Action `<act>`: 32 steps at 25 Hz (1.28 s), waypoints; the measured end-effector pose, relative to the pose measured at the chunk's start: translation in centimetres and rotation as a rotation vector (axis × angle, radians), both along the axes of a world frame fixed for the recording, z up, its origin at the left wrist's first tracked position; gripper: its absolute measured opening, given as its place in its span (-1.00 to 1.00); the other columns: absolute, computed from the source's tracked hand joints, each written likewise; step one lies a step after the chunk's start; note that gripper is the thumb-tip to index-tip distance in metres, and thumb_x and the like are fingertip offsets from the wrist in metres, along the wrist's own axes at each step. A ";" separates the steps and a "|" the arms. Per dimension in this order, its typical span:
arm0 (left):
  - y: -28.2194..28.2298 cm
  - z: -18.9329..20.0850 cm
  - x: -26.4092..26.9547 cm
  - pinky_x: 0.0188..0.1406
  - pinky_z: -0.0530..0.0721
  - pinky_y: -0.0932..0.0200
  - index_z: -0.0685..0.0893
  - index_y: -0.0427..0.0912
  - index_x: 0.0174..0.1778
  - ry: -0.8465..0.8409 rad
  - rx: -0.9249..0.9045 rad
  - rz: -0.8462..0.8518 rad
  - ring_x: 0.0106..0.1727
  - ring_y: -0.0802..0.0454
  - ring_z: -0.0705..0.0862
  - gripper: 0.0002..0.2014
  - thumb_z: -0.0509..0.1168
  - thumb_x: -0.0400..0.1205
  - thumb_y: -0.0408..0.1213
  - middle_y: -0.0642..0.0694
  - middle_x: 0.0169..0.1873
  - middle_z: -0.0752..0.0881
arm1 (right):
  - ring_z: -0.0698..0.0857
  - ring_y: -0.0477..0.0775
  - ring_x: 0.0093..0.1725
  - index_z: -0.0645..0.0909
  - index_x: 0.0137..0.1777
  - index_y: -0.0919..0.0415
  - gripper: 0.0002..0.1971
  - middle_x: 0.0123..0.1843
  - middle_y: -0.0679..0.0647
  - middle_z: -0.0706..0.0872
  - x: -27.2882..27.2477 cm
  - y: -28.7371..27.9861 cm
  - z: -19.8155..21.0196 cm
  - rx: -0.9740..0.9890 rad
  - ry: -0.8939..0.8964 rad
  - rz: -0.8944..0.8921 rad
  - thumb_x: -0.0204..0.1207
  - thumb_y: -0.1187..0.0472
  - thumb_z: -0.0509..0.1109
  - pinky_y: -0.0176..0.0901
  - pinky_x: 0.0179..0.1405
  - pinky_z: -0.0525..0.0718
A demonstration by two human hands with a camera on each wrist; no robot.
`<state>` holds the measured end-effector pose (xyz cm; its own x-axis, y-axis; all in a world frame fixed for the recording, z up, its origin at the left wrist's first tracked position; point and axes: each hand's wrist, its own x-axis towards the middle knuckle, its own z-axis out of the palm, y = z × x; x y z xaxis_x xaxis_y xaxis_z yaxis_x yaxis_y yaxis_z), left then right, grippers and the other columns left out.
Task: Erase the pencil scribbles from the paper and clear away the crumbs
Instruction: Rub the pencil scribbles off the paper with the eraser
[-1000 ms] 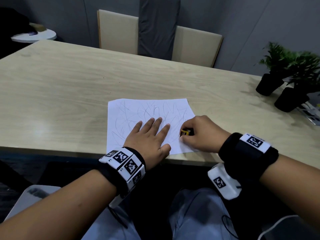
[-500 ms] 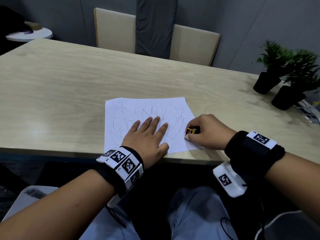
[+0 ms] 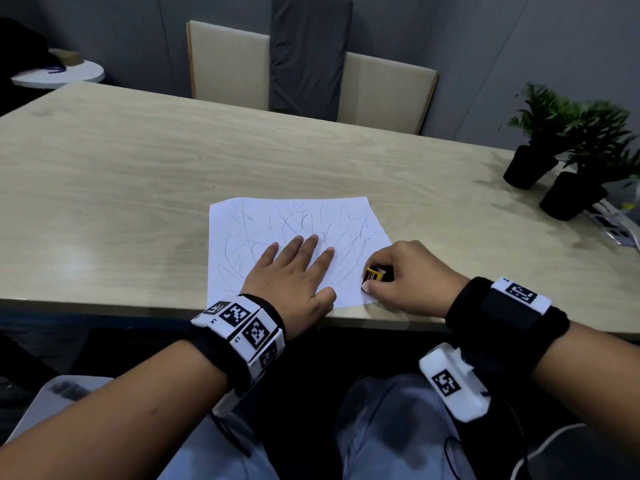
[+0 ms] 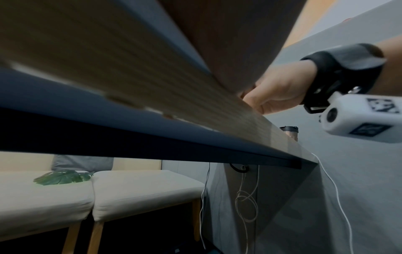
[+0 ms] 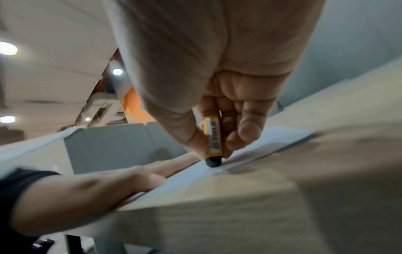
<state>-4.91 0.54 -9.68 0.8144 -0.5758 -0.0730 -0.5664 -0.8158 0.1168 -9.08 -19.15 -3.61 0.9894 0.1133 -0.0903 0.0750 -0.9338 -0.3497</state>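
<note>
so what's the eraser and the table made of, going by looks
Eraser: dark, matte, rounded tip, probably rubber or vinyl, in a glossy yellow printed sleeve, likely card. Table: pale wood-grain top with a soft sheen, perhaps laminate or veneer; real wood can't be ruled out.

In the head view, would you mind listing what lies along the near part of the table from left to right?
Left hand flat on the scribbled paper → yellow-sleeved eraser → right hand gripping it → two potted plants.

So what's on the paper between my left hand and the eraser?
Only scribbled paper lies between the left hand and the eraser, seen from the head view.
</note>
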 end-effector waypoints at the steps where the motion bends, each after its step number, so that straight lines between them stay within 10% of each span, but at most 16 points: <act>1: 0.0 0.0 0.0 0.67 -0.24 -0.08 -0.23 0.14 0.71 0.002 -0.003 -0.001 0.72 0.04 -0.25 -0.25 -0.32 0.53 0.17 0.00 0.72 -0.23 | 0.68 0.13 -0.27 0.73 -0.21 0.30 -0.87 -0.31 0.17 0.76 0.1 -0.7 0.1 0.000 0.007 -0.031 0.42 0.23 0.42 -0.04 -0.29 0.60; 32: -0.2 0.1 -0.1 0.67 -0.25 -0.06 -0.22 0.13 0.72 0.004 -0.011 0.005 0.72 0.04 -0.24 -0.25 -0.33 0.53 0.16 -0.01 0.72 -0.23 | 0.68 0.16 -0.25 0.75 -0.24 0.26 -0.89 -0.28 0.19 0.76 -0.6 -3.9 0.5 0.019 -0.036 -0.258 0.39 0.23 0.42 -0.05 -0.26 0.65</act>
<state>-5.05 0.33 -9.61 0.8172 -0.5721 -0.0694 -0.5615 -0.8175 0.1279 -9.65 -23.07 -3.11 0.9884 -0.1416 -0.0550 -0.1519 -0.9170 -0.3689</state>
